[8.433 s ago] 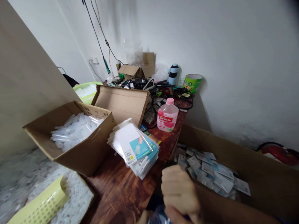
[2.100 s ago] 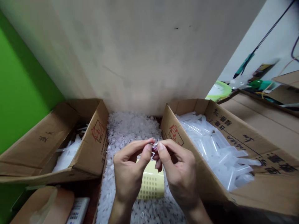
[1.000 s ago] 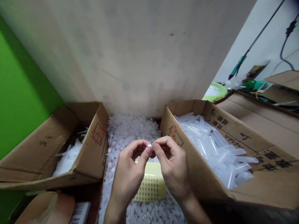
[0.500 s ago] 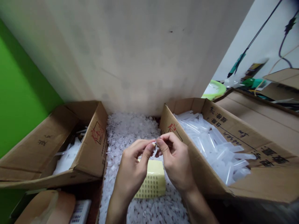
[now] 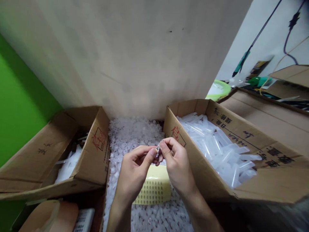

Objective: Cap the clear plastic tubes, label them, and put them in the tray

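Observation:
My left hand (image 5: 134,170) and my right hand (image 5: 175,161) meet fingertip to fingertip over a bed of small clear plastic pieces (image 5: 131,135). Both pinch one tiny clear plastic piece (image 5: 157,150) between thumb and forefinger. Under the hands lies a yellow sheet (image 5: 153,187) printed with rows of dots, resting on the loose pieces. Most of the small piece is hidden by my fingers.
A cardboard box (image 5: 243,135) full of clear plastic tubes (image 5: 217,148) stands at the right. Another cardboard box (image 5: 38,151) with white plastic parts sits at the left. A beige board rises behind; a green wall is at the left. A green bowl (image 5: 218,88) and cables show at far right.
Between 8.4 s ago and 2.1 s ago the view swung left from the wooden table to these boxes. Since then, both hands have stayed together on the small piece, shifting only slightly.

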{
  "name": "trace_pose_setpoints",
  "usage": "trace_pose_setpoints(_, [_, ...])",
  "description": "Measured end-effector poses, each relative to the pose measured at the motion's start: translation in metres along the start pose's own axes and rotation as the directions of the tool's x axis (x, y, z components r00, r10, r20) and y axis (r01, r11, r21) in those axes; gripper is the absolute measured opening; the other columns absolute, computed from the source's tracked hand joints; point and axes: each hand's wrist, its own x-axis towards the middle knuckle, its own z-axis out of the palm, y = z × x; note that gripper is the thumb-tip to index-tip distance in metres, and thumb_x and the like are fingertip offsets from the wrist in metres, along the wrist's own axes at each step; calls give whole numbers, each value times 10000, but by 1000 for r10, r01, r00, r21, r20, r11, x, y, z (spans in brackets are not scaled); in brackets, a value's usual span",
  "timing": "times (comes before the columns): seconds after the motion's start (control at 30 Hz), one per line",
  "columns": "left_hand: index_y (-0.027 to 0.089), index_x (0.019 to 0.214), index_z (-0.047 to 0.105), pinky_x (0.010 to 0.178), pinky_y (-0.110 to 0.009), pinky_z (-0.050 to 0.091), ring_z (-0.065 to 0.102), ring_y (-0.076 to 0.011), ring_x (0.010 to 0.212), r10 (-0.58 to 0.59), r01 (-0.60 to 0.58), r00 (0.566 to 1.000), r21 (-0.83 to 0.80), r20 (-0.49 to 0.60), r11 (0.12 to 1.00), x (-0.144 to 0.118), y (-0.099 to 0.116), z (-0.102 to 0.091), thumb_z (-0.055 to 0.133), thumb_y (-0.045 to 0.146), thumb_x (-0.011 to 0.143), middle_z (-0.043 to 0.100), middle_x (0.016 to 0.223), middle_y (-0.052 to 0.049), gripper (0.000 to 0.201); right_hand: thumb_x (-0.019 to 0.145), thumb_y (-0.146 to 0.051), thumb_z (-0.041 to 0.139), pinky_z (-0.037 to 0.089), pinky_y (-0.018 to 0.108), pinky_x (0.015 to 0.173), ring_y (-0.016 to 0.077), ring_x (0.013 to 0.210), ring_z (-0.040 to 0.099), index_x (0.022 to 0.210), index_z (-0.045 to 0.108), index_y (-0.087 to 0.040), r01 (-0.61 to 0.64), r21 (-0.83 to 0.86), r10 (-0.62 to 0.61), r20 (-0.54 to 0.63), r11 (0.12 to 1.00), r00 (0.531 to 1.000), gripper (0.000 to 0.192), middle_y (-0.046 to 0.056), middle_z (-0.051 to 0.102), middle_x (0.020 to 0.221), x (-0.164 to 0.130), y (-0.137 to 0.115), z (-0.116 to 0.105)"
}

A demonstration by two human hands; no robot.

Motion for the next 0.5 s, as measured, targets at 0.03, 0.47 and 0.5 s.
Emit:
trace_pose_setpoints(0.03, [177, 961, 851, 704, -208, 544, 675, -138, 759, 6, -6, 1000, 8, 5, 1000, 0, -1, 0, 725, 314, 940, 765, 821, -40, 187, 933, -435, 645, 512, 240, 485, 134, 526, 591, 785, 556, -197, -14, 22, 14, -6, 1000, 1000, 294, -27, 573, 624, 1, 2, 0])
trace_pose_setpoints(0.47, [217, 1023, 780, 784, -248, 590, 756, -176, 843, 340, -320, 940, 396, 20, 861, -1, -6, -5, 667, 177, 965, 801, 956, -45, 133, 929, -498, 676, 498, 249, 527, 133, 557, 592, 835, 601, -182, -4, -7, 4, -74, 1000, 997, 338, -16, 605, 680, 0, 6, 1])
trace_pose_setpoints(0.5, [218, 1015, 779, 786, -241, 587, 754, -174, 854, 401, -377, 916, 419, 34, 826, -1, -5, -7, 662, 148, 962, 796, 947, -43, 147, 923, -518, 689, 488, 248, 526, 130, 547, 588, 833, 603, -179, -20, 23, 21, -55, 1000, 998, 361, -21, 598, 671, 0, 6, 1])
